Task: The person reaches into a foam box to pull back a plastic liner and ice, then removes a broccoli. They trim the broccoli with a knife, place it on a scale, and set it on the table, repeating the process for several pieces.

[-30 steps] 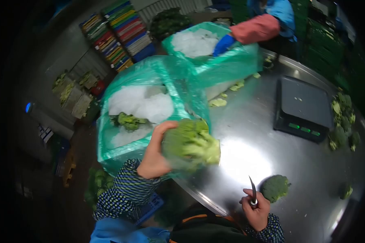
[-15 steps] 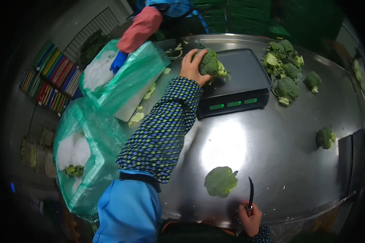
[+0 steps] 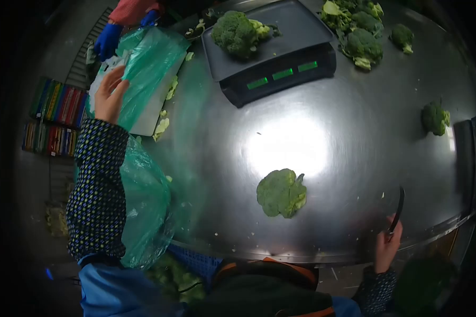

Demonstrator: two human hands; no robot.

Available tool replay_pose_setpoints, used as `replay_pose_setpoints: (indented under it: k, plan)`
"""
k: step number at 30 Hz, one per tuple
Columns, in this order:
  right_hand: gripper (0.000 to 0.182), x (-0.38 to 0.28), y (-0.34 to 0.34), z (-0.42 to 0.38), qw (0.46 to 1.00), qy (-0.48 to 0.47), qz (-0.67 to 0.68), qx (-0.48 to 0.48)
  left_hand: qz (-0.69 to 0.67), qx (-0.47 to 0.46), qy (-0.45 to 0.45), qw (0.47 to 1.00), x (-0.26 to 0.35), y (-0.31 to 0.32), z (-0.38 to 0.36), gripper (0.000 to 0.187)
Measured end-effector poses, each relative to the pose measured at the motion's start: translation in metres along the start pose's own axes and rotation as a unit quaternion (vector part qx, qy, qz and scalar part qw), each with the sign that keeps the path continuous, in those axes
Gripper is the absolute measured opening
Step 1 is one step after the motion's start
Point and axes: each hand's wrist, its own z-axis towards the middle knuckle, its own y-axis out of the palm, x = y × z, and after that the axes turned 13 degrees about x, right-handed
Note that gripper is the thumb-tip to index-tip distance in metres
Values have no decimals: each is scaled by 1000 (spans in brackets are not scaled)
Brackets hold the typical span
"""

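Note:
My left hand (image 3: 111, 95) is over the upper green plastic bag (image 3: 156, 66), its fingers apart and nothing in them. A curved dark knife (image 3: 399, 208) points up from my right hand (image 3: 388, 245), which is closed round its handle near the front edge. One broccoli head (image 3: 236, 34) lies on the pan of the dark scale (image 3: 280, 74), whose displays glow green. Another broccoli head (image 3: 281, 193) rests on the metal table (image 3: 222, 174) in front of me.
Several broccoli heads (image 3: 360, 47) are piled at the top right, with single ones nearby and at the right. A co-worker's blue-gloved hand (image 3: 107, 41) is by the upper bag. A lower green bag (image 3: 145, 203) hangs at the left; a blue crate (image 3: 195, 262) stands below the table.
My left hand has let go of the broccoli on the scale and moved left to the bag. My view has shifted, and my right hand with the knife appears farther right.

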Motion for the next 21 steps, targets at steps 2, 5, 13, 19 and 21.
replay_pose_setpoints:
  k: [2,5,13,19,21]
  plan:
    - [44,56,-22,7,956,-141,-258,15,-20,-16,-55,998,-8,-16,-14,38]
    - [39,74,-19,-31,909,-69,-376,-164,11,-36,-146,989,-2,-21,-26,37]
    - [36,-91,67,-85,839,66,79,-535,-2,-86,-88,992,58,82,1,41]
    - [38,-83,63,-67,881,146,167,-419,87,-7,55,995,64,202,47,99]
    - [38,-86,65,-61,858,262,217,-384,124,69,126,982,57,243,47,114]
